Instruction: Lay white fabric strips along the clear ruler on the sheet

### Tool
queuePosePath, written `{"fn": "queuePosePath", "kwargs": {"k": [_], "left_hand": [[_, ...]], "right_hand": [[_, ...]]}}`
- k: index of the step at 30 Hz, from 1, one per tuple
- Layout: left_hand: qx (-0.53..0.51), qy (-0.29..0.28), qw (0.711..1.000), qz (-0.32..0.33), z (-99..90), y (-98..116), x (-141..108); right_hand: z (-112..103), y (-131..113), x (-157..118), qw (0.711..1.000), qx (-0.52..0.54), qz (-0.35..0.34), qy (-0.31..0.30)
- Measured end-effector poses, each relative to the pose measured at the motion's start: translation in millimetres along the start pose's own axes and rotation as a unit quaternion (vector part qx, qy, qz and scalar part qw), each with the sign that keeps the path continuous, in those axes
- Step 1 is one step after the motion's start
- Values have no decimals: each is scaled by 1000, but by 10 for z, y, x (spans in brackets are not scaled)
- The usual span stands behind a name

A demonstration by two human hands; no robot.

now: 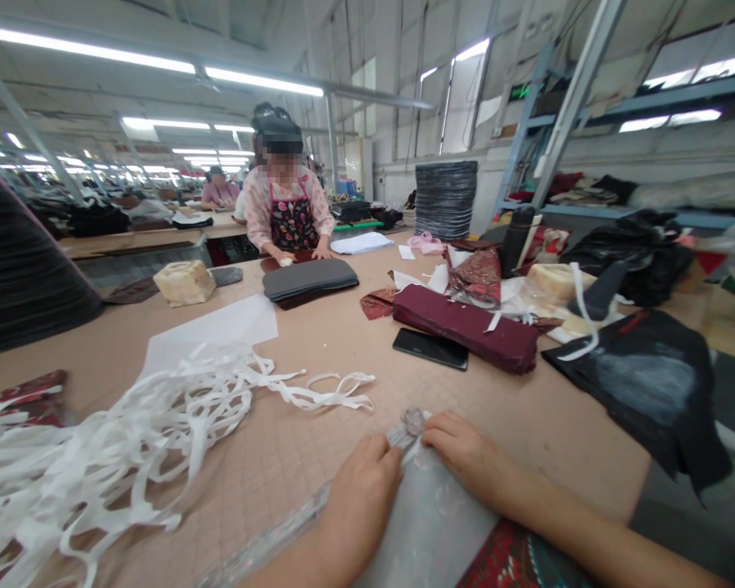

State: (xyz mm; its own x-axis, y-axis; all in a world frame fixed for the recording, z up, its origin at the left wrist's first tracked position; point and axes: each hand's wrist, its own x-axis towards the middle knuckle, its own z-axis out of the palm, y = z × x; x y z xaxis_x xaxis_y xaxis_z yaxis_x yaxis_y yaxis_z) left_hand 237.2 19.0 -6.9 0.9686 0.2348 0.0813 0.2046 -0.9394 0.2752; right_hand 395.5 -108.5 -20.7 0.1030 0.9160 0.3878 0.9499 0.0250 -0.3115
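Observation:
At the front edge of the table, both my hands grip a pale grey, slightly shiny sheet (438, 510); whether it is plastic or thin cloth I cannot tell. My left hand (364, 498) is closed on its edge, where a narrow folded strip runs down to the lower left. Just to the right, my right hand (465, 453) pinches the same sheet close to a small bunched lump (412, 421). The fingertips of both hands are partly hidden. Red patterned cloth (514, 559) shows below my right forearm.
White strips (159, 433) lie tangled on the left. Ahead are a black phone (429, 349), a maroon folded cloth stack (465, 322) and grey cut pieces (310, 278). A co-worker (291, 200) stands across the table. Black fabric (655, 384) lies at right.

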Motion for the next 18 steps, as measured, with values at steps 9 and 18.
{"fn": "queuePosePath", "kwargs": {"k": [9, 18], "left_hand": [[176, -35, 981, 78, 7, 88, -109], [145, -70, 987, 17, -146, -252, -726]], "right_hand": [[-147, -110, 29, 989, -110, -44, -87], [-132, -254, -13, 974, -194, -82, -87]]}}
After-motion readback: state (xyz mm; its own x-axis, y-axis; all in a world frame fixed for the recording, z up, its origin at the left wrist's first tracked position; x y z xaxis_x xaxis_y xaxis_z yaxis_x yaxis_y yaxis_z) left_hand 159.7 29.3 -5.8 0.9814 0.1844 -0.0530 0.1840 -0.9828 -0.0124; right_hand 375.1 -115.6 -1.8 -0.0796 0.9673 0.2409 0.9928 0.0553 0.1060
